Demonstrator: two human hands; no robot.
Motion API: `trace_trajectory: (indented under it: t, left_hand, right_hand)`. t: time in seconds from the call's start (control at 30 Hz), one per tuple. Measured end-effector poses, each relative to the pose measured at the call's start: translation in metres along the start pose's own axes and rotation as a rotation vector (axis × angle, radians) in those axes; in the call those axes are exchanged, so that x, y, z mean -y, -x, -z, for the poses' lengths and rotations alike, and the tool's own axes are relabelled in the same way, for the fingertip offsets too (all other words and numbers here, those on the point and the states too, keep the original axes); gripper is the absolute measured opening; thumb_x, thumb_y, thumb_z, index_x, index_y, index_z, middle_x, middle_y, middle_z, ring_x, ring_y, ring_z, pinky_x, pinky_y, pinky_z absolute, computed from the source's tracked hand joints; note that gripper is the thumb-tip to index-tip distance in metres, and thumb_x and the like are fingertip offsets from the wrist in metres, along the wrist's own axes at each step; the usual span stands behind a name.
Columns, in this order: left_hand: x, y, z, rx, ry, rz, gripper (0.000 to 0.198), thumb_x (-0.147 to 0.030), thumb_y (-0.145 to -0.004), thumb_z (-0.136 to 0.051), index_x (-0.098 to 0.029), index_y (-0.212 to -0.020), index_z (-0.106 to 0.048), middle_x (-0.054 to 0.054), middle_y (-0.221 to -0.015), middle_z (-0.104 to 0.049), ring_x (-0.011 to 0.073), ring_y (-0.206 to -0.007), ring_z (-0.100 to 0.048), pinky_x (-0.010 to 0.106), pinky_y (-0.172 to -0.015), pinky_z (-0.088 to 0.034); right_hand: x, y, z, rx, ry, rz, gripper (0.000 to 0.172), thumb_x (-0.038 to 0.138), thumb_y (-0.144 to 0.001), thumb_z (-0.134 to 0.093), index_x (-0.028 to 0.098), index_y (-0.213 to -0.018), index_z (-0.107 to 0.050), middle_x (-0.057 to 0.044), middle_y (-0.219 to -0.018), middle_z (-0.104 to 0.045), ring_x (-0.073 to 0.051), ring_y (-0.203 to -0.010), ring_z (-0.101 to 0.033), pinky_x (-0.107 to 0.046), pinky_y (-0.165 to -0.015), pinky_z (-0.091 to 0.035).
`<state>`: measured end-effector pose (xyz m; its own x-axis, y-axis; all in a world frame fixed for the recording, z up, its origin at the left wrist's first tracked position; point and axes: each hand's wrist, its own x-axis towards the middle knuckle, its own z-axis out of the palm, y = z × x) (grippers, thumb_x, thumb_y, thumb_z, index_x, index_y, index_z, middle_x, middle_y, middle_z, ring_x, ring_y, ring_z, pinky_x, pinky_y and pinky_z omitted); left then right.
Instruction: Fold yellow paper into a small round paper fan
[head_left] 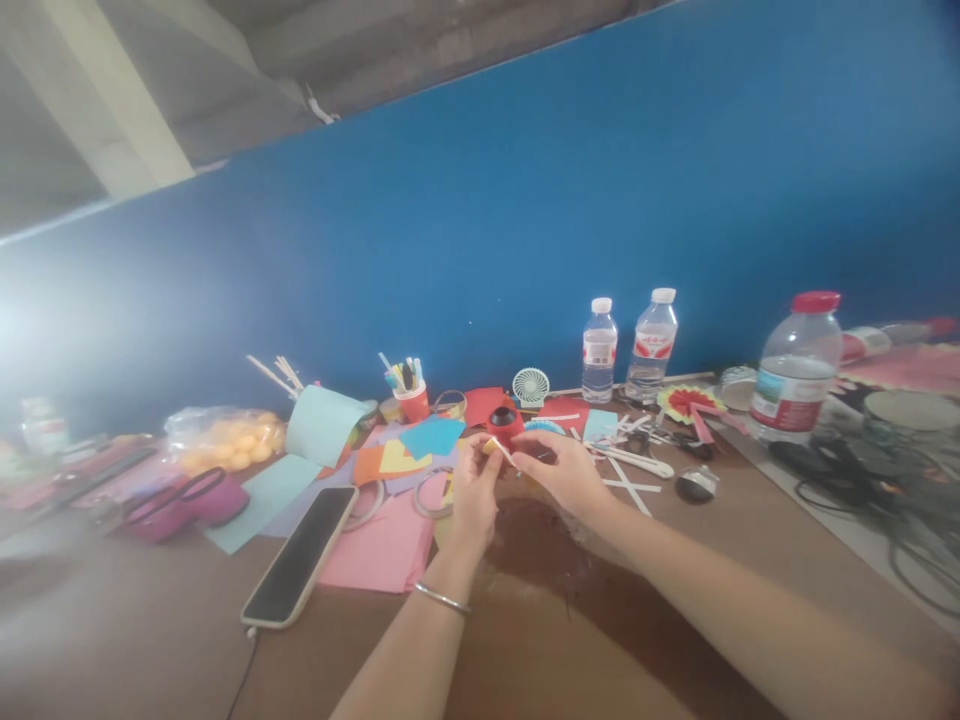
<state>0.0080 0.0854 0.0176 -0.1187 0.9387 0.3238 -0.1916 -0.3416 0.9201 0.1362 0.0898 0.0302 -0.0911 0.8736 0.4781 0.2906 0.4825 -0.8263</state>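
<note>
My left hand (478,480), with a silver bangle on its wrist, is closed on a small yellow-and-white piece (490,445), perhaps rolled paper. A narrow white paper strip (504,453) runs from it toward my right hand (559,468), whose thumb and fingertips pinch the strip's other side. Just beyond my fingers stands a red object with a dark round top (504,420). A blue pleated paper piece (544,426) shows partly behind my right hand. Loose white paper strips (630,487) and a white-handled cutter (637,461) lie to the right of it.
Coloured paper sheets (382,540), tape rolls (433,494) and a phone (300,560) lie on the left. Behind are a red pen cup (412,402), a small fan (531,386) and two water bottles (651,350). A large bottle (796,375) and black cables (832,490) are on the right.
</note>
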Motion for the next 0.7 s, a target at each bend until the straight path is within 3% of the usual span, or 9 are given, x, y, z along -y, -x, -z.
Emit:
trace_trajectory:
  t: [0.13, 0.3, 0.47, 0.7]
  left_hand:
    - [-0.0028, 0.0009, 0.0004, 0.069, -0.108, -0.044, 0.011, -0.022, -0.076, -0.050, -0.019, -0.085, -0.046, -0.002, -0.074, -0.049, 0.0074, -0.063, -0.048, 0.019, -0.060, -0.041]
    - [-0.0019, 0.0000, 0.0017, 0.092, -0.247, -0.092, 0.014, -0.021, -0.075, -0.048, -0.018, -0.087, -0.044, -0.001, -0.075, -0.051, 0.0096, -0.065, -0.052, 0.022, -0.061, -0.045]
    - [0.0001, -0.0003, 0.0019, 0.064, -0.254, -0.096, 0.022, -0.020, -0.072, -0.050, -0.019, -0.093, -0.045, 0.001, -0.082, -0.053, 0.0102, -0.068, -0.053, 0.023, -0.061, -0.047]
    - [0.0005, 0.0011, 0.0009, 0.046, -0.107, -0.041, 0.011, -0.022, -0.073, -0.051, -0.018, -0.082, -0.046, 0.000, -0.077, -0.053, 0.0107, -0.071, -0.053, 0.023, -0.062, -0.046]
  right_hand:
    - [0.0019, 0.0006, -0.0015, 0.001, 0.072, 0.060, 0.016, 0.029, -0.072, -0.057, 0.022, -0.085, -0.063, -0.002, -0.082, -0.065, -0.016, -0.073, -0.059, -0.026, -0.065, -0.045]
    - [0.0051, 0.0017, 0.0001, -0.004, 0.117, 0.149, 0.009, 0.021, -0.073, -0.055, 0.021, -0.077, -0.062, -0.001, -0.076, -0.064, -0.015, -0.070, -0.057, -0.025, -0.063, -0.043]
    - [0.0026, 0.0017, 0.0002, 0.012, 0.153, 0.209, 0.009, 0.019, -0.074, -0.052, 0.021, -0.078, -0.060, -0.002, -0.076, -0.062, -0.016, -0.071, -0.056, -0.027, -0.066, -0.043]
    - [-0.0012, 0.0018, -0.0017, 0.034, 0.138, 0.235, 0.010, 0.023, -0.077, -0.052, 0.019, -0.082, -0.060, -0.004, -0.081, -0.062, -0.016, -0.073, -0.056, -0.026, -0.067, -0.043]
